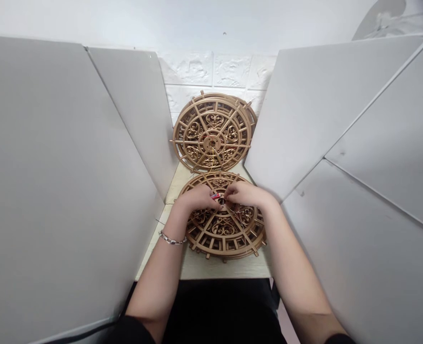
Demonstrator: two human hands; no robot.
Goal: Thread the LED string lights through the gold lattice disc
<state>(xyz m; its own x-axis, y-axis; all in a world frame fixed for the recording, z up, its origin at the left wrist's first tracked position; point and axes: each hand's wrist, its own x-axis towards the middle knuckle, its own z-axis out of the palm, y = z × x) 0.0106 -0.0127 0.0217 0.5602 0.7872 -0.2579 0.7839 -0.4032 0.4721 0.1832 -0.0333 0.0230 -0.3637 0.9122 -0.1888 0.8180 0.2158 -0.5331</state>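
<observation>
A gold openwork disc (223, 245), with scroll patterns and short pegs round its rim, lies on top of at least one other on the table in front of me. Over its middle, my left hand (198, 197) is closed around a small red-and-white stick-shaped object (216, 196), whose kind I cannot tell. Facing it, my right hand (246, 194) pinches with its fingertips beside the centre hole. Fine wires show around that hole, but whatever lies between the right fingertips is too small to make out.
More gold discs (184, 120) lean at the back against the white brick-patterned wall (188, 69), with thin yellow and red wires at their centre. Tall pale panels (125, 95) on the left and grey-white panels (326, 100) on the right hem in the narrow pale tabletop (204, 272).
</observation>
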